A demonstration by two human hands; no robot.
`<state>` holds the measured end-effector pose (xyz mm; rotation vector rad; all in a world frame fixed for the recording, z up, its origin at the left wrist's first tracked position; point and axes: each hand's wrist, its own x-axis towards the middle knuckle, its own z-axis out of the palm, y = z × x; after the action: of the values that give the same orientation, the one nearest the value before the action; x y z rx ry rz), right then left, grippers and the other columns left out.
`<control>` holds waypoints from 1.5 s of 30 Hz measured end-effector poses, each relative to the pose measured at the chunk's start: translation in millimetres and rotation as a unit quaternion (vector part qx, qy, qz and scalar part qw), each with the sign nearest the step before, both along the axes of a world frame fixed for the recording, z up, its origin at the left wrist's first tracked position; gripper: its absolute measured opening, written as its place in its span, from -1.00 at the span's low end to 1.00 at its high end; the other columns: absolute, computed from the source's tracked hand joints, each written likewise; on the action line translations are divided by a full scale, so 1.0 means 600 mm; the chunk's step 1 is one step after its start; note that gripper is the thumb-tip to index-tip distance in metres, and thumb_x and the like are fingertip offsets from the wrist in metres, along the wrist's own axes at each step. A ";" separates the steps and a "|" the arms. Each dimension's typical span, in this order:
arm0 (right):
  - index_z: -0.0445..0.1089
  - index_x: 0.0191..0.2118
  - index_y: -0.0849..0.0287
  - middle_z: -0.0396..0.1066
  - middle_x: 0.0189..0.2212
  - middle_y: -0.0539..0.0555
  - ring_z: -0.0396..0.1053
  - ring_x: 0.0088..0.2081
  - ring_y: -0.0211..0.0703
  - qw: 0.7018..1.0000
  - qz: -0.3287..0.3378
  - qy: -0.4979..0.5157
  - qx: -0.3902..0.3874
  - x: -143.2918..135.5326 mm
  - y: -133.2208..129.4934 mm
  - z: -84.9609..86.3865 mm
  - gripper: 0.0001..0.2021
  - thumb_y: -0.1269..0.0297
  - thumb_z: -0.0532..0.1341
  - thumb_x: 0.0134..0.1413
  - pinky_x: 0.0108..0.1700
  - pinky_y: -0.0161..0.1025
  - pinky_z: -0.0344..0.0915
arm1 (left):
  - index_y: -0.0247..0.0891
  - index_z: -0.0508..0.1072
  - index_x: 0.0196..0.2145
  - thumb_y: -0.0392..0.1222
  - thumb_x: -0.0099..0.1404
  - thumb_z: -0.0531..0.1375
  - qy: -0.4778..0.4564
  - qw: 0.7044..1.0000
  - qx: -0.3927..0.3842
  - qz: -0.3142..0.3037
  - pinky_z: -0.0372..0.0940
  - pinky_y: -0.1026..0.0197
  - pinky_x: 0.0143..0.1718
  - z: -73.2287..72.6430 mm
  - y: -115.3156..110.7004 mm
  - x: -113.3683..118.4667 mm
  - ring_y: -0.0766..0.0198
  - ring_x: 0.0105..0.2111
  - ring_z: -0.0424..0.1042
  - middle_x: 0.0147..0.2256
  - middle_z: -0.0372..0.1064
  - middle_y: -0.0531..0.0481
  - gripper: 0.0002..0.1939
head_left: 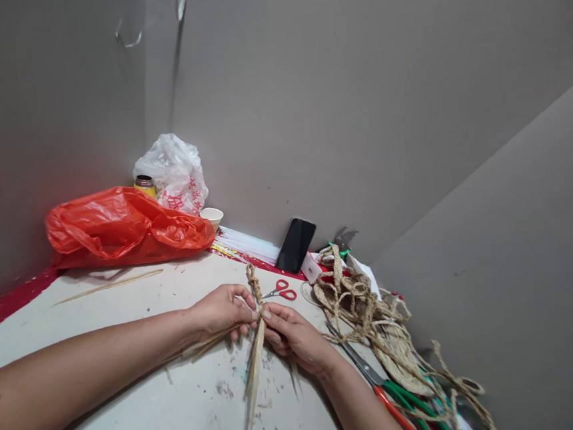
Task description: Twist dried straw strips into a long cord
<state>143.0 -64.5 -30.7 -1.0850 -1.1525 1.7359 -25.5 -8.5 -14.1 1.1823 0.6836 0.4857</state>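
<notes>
A short braid of tan fibre stands up between my two hands, with loose flat strands hanging down toward the front of the table. My left hand pinches the strands at the braid's lower end, and more strands trail out below its palm to the left. Touching the same spot from the right, my right hand grips the strands between thumb and fingers; a few strand ends show beneath it. Small red-handled scissors lie just behind my right hand.
Red plastic bag, white bag, jar and white cup sit at the back left. A phone leans on the wall. Coiled fibre rope and large shears lie at the right.
</notes>
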 end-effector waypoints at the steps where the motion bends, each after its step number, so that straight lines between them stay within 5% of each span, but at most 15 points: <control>1: 0.27 -0.38 0.22 0.00 -0.72 -0.19 -0.23 -0.71 -0.47 1.000 0.000 0.000 -0.002 0.000 0.000 0.000 -0.75 0.10 0.17 0.10 -0.72 -0.45 -0.30 | -0.28 0.26 -0.40 -0.19 -0.08 0.30 0.006 1.000 0.000 -0.002 0.11 0.42 -0.73 -0.001 0.001 0.000 0.46 -0.71 0.22 -0.62 0.32 0.10 -0.69; 11: 0.20 -0.41 0.18 -0.02 -0.72 -0.20 -0.24 -0.70 -0.46 0.999 -0.007 -0.031 -0.013 -0.003 -0.004 -0.002 -0.70 0.03 0.19 0.05 -0.69 -0.43 -0.32 | -0.30 0.32 -0.46 -0.22 -0.09 0.23 0.080 0.995 0.028 -0.048 0.11 0.41 -0.71 -0.006 0.012 -0.007 0.46 -0.70 0.22 -0.62 0.33 0.08 -0.80; 18: 0.17 -0.46 0.17 -0.07 -0.72 -0.19 -0.24 -0.69 -0.43 0.992 -0.026 -0.121 0.025 -0.011 -0.004 -0.008 -0.68 0.02 0.16 0.07 -0.66 -0.38 -0.32 | -0.28 0.27 -0.54 -0.31 -0.10 0.11 0.074 0.987 0.135 -0.046 0.04 0.39 -0.67 -0.016 0.010 -0.005 0.44 -0.70 0.17 -0.70 0.22 0.15 -0.93; 26: 0.25 -0.54 0.20 0.01 -0.62 -0.09 -0.07 -0.56 -0.33 0.945 -0.010 -0.293 0.142 -0.015 -0.005 -0.001 -0.65 0.03 0.11 0.10 -0.53 -0.35 -0.10 | -0.27 0.26 -0.57 -0.30 -0.07 0.06 0.143 0.959 0.238 -0.057 0.05 0.37 -0.61 -0.016 0.004 -0.006 0.40 -0.63 0.20 -0.68 0.22 0.14 -0.98; 31: 0.28 -0.55 0.19 0.14 -0.59 -0.04 0.05 -0.49 -0.26 0.916 -0.047 -0.343 0.201 -0.020 -0.007 0.001 -0.69 0.12 0.10 0.11 -0.44 -0.32 0.01 | -0.29 0.29 -0.56 -0.28 -0.10 0.10 0.141 0.973 0.175 -0.057 0.07 0.38 -0.63 -0.010 0.005 -0.007 0.38 -0.64 0.24 -0.67 0.28 0.09 -0.94; 34: 0.28 -0.57 0.19 0.13 -0.64 -0.06 0.04 -0.53 -0.28 0.918 -0.093 -0.337 0.189 -0.026 -0.008 -0.003 -0.70 0.13 0.13 0.07 -0.48 -0.32 -0.02 | -0.27 0.26 -0.55 -0.28 -0.09 0.12 0.140 0.985 0.095 -0.030 0.09 0.37 -0.68 0.003 -0.001 -0.004 0.41 -0.71 0.19 -0.67 0.31 0.08 -0.93; 38: 0.26 -0.63 0.19 0.11 -0.76 -0.08 0.00 -0.66 -0.33 0.955 -0.134 -0.249 0.092 -0.039 -0.013 0.000 -0.64 0.06 0.16 0.03 -0.56 -0.33 -0.06 | -0.25 0.19 -0.51 -0.34 -0.08 0.10 0.113 0.993 0.022 0.008 0.14 0.36 -0.71 0.007 -0.023 0.006 0.40 -0.75 0.21 -0.68 0.32 0.07 -0.88; 42: 0.26 -0.71 0.20 0.18 -0.77 -0.03 0.10 -0.66 -0.31 0.980 -0.137 -0.136 0.058 -0.051 -0.019 0.001 -0.57 0.00 0.17 0.00 -0.50 -0.32 0.09 | -0.21 0.13 -0.44 -0.35 -0.01 0.07 0.088 0.995 0.047 0.033 0.12 0.35 -0.72 -0.004 -0.046 0.011 0.39 -0.75 0.20 -0.65 0.33 0.10 -0.84; 45: 0.31 -0.68 0.22 0.25 -0.72 0.00 0.15 -0.61 -0.29 0.973 -0.161 -0.150 0.062 -0.052 -0.020 -0.003 -0.58 -0.01 0.21 -0.05 -0.47 -0.31 0.11 | -0.20 0.14 -0.43 -0.36 -0.02 0.08 0.125 0.983 0.129 0.049 0.06 0.35 -0.68 -0.010 -0.054 0.007 0.40 -0.74 0.17 -0.65 0.27 0.15 -0.82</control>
<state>111.8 -76.6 -32.4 -1.4043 -1.1706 1.2631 -21.4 -40.8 -20.0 1.4748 0.9180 0.5243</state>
